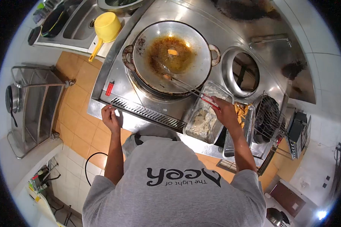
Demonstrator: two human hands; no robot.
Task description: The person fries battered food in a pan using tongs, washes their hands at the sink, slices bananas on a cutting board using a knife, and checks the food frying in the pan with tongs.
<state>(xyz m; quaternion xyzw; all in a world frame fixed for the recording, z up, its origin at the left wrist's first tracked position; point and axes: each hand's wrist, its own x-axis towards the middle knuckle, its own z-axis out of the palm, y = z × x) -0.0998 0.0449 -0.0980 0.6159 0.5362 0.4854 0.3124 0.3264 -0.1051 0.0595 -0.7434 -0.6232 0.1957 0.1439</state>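
Observation:
My right hand (224, 112) is closed round the red handles of metal tongs (186, 87). The tongs reach over the rim of a large two-handled wok (143, 77), their tips by a small brownish piece (167, 76); whether they grip it I cannot tell. Brown oil (160, 56) lies in the wok's bottom, with an orange-brown fried piece (172, 52) in it. Below my right forearm are a tray of pale battered food (201, 123) and a tray of golden fried pieces (241, 113). My left hand (110, 118), fingers curled with nothing visible in them, is at the stove's front edge.
A red lighter (110, 87) lies left of the wok, near a slotted grate (147, 113). Right of the wok are an open burner ring (228, 72) and a wire rack (271, 115). A yellow dipper (107, 27) stands beside the sink (77, 32). A metal rack (41, 98) stands left.

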